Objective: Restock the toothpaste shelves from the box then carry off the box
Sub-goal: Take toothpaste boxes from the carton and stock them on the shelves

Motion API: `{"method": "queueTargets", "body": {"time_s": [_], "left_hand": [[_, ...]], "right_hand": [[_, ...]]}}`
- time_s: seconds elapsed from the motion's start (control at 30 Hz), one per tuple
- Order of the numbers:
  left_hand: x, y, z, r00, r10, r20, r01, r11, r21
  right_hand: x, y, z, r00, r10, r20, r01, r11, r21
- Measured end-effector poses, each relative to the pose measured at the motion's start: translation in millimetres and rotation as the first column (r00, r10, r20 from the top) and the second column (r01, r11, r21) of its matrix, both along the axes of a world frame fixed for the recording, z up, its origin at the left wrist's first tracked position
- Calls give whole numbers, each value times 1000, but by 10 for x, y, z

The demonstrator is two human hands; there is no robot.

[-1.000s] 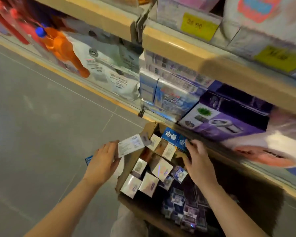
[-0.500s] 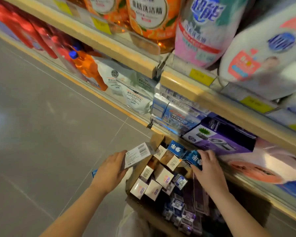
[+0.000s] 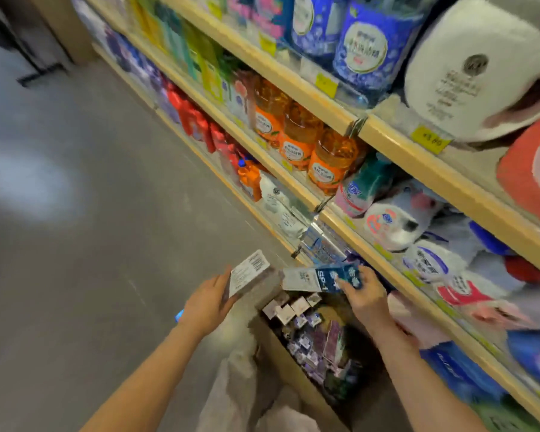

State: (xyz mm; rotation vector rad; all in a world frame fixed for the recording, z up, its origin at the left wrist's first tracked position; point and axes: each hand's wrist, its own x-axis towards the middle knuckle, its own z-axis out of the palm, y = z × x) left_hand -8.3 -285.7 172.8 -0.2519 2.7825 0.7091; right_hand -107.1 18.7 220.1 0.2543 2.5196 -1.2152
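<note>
Beside 3 stocked shelves [image 3: 293,79] sits 1 box [image 3: 281,363] — left hand [image 3: 209,307] and right hand [image 3: 367,299], 2 grips, each pinching 1 toothpaste carton [image 3: 249,272].

Count of items, aisle shelving and restock carton.

Two bare hands: left hand [image 3: 211,302], right hand [image 3: 367,296]. One open brown cardboard box [image 3: 281,358] on the floor. One white flat toothpaste carton with a barcode [image 3: 248,272] in the left hand; one blue-and-white toothpaste carton [image 3: 323,277] in the right. Small cartons packed in the box: too many and too blurred to count. Three wooden-edged shelf levels visible [image 3: 396,135]. Orange liquid bottles with white labels [image 3: 332,160]: at least four in a row. Blue patterned refill pouches [image 3: 365,48]: two clear. Yellow price tags [image 3: 429,140]: two legible, others blurred.
</note>
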Motion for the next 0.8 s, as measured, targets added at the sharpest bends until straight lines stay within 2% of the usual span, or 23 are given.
{"method": "queueTargets", "body": {"time_s": [0.1, 0.23, 0.4, 0.6, 0.8], "left_hand": [[361, -298, 435, 991, 112, -71, -115, 992, -43], [822, -761, 983, 956, 281, -80, -286, 956, -66], [1317, -1456, 1609, 887, 441, -136, -457, 881, -120], [2087, -2425, 2207, 807, 551, -214, -589, 781, -209], [3025, -3412, 2688, 747, 607, -271, -663, 711, -233]], "right_hand": [[-149, -183, 137, 996, 88, -10, -89, 992, -87], [-101, -827, 1071, 977, 206, -64, -214, 960, -181], [-8, -1723, 1586, 934, 329, -138, -354, 902, -246], [497, -3159, 1958, 859, 444, -253, -507, 804, -311], [1077, -4500, 2309, 769, 548, -329, -638, 691, -339]]}}
